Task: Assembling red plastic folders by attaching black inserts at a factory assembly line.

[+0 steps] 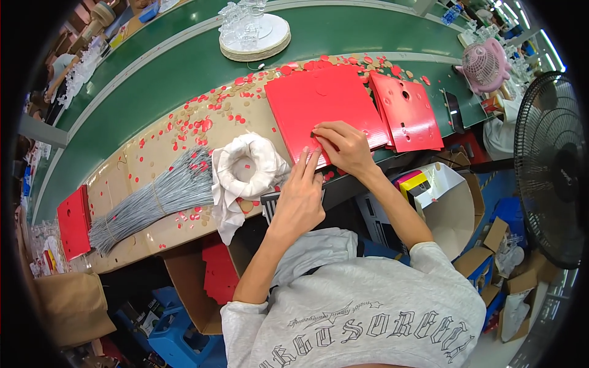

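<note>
At twelve o'clock from the grey shirt (362, 300) lies the red sheet (322, 95). Near its six o'clock edge, the left hand (299, 199) rests extended fingers; whether they grip cannot be told. At five o'clock, the right hand (345, 147) pinches a small dark piece (313, 134); a slack pinch could drop it. At eleven, loose discs (286, 70) could creep underneath, tilting the sheet.

Plain red panels (322, 101), white cloth (268, 157), silver-grey wires (153, 199), green table (350, 30), pink fan (485, 66), black fan (549, 172)
</note>
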A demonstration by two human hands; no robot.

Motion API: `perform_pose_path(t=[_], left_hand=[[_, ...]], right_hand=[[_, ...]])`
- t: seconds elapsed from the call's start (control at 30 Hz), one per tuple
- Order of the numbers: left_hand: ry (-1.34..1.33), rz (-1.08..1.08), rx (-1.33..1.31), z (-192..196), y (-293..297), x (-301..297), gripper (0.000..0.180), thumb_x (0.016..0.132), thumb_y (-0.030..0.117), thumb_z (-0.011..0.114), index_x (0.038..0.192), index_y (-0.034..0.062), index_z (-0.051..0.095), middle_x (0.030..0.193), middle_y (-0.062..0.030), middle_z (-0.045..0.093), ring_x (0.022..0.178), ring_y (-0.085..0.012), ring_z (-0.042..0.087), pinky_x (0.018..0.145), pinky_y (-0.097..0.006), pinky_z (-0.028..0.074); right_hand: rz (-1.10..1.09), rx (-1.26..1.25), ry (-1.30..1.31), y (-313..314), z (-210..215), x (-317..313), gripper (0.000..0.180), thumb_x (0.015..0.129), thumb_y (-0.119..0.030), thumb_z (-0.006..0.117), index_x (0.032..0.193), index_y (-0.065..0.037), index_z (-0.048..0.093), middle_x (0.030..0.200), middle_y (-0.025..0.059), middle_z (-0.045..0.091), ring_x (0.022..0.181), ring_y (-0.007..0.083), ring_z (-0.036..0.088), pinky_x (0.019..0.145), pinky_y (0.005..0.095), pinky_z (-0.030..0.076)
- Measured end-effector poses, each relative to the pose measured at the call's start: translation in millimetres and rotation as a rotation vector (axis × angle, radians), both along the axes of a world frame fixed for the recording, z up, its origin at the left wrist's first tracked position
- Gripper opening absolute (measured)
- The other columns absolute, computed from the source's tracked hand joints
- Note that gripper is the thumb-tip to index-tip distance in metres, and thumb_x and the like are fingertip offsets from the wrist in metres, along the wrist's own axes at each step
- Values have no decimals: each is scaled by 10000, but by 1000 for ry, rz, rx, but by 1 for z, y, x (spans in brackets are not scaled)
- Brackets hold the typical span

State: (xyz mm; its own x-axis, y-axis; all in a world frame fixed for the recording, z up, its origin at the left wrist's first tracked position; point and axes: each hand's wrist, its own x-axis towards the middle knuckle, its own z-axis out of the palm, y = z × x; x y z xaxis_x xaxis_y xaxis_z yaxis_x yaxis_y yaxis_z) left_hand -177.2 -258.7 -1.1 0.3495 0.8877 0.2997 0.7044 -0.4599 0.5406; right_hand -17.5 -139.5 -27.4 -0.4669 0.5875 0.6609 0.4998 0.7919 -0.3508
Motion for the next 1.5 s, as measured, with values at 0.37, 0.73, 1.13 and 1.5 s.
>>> perform_pose_path(t=[0.37, 0.73, 1.13, 1.5], left_hand=[[2, 23, -16, -4, 0, 0, 234, 748, -32, 651, 948, -150, 622, 1506, -296, 390, 1448, -449, 330, 1155, -484, 360], [1, 46, -8, -5, 1, 1, 191, 754, -37, 641, 907, -148, 611, 1521, -267, 390, 1445, -448, 335, 1145, -486, 373], [6, 58, -7, -6, 1, 3, 194, 754, -32, 642, 910, -144, 615, 1508, -269, 405, 1447, -444, 334, 1148, -487, 373], [17, 60, 9, -7, -1, 4, 193, 754, -30, 646, 907, -144, 614, 1500, -261, 410, 1450, -441, 329, 1149, -486, 373]], right_hand=[[-7, -55, -108, 2, 6, -7, 175, 799, -90, 763, 954, -34, 705, 1000, 66, 695, 914, 265, 672, 753, 367, 576], [24, -399, -74, 8, 21, -11, 118, 831, -51, 723, 891, 0, 635, 1027, 91, 638, 999, 292, 625, 868, 383, 517], [8, -542, 182, 4, 16, -10, 94, 872, -60, 727, 911, -7, 660, 1025, 67, 650, 852, 166, 634, 745, 301, 509], [75, -612, -32, 25, 22, -5, 128, 890, -137, 730, 887, -20, 677, 1131, 61, 616, 1013, 210, 638, 838, 327, 506]])
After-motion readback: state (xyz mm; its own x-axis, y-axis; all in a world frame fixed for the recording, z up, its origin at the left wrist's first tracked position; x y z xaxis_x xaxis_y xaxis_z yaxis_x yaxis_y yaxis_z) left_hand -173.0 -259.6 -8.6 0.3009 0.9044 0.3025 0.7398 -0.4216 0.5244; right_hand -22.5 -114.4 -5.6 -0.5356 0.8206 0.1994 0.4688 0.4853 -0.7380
